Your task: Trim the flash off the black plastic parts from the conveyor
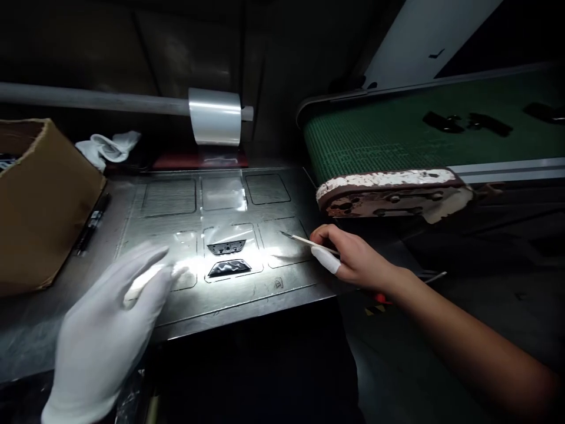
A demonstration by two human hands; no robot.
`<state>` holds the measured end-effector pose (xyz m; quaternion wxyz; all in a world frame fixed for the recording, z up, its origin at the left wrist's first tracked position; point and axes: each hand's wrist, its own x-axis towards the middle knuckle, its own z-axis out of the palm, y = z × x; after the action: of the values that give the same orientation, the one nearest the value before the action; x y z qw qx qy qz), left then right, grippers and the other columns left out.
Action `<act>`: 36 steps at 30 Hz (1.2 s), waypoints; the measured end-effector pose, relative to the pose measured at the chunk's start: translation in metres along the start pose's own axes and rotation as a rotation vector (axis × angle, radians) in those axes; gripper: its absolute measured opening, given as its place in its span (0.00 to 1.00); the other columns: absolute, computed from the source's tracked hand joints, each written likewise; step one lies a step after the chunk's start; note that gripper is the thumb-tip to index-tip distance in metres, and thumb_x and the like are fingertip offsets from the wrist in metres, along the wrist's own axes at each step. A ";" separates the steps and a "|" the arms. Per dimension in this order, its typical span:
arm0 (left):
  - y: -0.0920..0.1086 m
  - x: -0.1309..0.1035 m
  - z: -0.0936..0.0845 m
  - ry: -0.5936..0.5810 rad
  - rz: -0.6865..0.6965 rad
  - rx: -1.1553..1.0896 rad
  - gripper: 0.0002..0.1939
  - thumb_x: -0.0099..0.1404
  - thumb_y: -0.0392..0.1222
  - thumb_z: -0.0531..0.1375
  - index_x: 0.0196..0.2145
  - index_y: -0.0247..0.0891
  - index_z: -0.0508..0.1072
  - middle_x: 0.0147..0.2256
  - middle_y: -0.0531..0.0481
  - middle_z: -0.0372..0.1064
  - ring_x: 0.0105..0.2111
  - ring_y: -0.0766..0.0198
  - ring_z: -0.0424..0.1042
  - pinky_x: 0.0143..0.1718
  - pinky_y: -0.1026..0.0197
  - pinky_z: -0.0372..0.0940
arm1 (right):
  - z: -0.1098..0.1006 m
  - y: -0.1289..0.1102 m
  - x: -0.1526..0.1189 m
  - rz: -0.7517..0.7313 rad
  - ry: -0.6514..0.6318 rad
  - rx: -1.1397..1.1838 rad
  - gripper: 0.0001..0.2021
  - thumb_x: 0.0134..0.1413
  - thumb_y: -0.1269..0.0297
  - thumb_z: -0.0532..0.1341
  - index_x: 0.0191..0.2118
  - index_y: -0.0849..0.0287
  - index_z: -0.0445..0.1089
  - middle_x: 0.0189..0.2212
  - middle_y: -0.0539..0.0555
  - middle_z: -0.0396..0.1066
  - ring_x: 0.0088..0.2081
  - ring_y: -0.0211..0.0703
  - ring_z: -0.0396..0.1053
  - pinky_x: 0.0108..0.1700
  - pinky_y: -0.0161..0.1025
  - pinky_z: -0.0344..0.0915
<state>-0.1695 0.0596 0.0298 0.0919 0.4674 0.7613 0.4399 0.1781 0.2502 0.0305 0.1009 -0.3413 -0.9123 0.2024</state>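
Note:
My left hand [110, 321], in a white glove, is over the left part of a metal plate [260, 297], its fingers apart and holding nothing. A thin pale stick-like tool [304, 241] with a dark pointed tip is pinched in my right hand [348, 256], which is bare apart from a white cover on one finger. Its tip points left, over the plate. Between my hands lie two small black trapezoid parts [229, 268], one showing a glossy face, the other a detailed side [226, 247]. Clear film [223, 194] runs down the plate toward them.
A film roll [215, 116] hangs on a horizontal bar [92, 99] behind the plate. A cardboard box [44, 206], a dark pen [93, 221] and crumpled white cloth [108, 148] are at left. On the right, a green conveyor belt [375, 135] carries several dark parts [444, 122].

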 end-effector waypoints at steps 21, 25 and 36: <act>-0.013 0.054 0.038 -0.423 0.435 0.335 0.10 0.70 0.47 0.61 0.47 0.45 0.77 0.62 0.49 0.67 0.69 0.39 0.55 0.67 0.34 0.59 | 0.022 -0.087 0.113 -0.408 -0.285 -0.315 0.29 0.53 0.80 0.59 0.60 0.51 0.72 0.45 0.50 0.76 0.37 0.39 0.70 0.31 0.35 0.51; -0.017 0.055 0.037 -0.446 0.419 0.315 0.13 0.71 0.53 0.60 0.47 0.47 0.78 0.63 0.51 0.66 0.68 0.40 0.58 0.69 0.32 0.56 | 0.000 -0.051 0.079 -0.355 -0.240 -0.304 0.27 0.54 0.79 0.59 0.58 0.50 0.74 0.44 0.50 0.76 0.39 0.40 0.73 0.34 0.35 0.58; 0.018 0.035 0.042 -0.501 0.668 0.407 0.11 0.72 0.44 0.58 0.48 0.47 0.79 0.44 0.47 0.77 0.44 0.51 0.74 0.46 0.47 0.70 | 0.012 0.031 -0.019 -0.071 0.124 -0.200 0.40 0.43 0.86 0.53 0.64 0.58 0.71 0.54 0.60 0.71 0.53 0.52 0.70 0.52 0.46 0.71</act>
<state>-0.1541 0.1148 0.0284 0.0326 0.7874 0.5943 0.1606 0.2067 0.2548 0.0049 0.1298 -0.3290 -0.9315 0.0850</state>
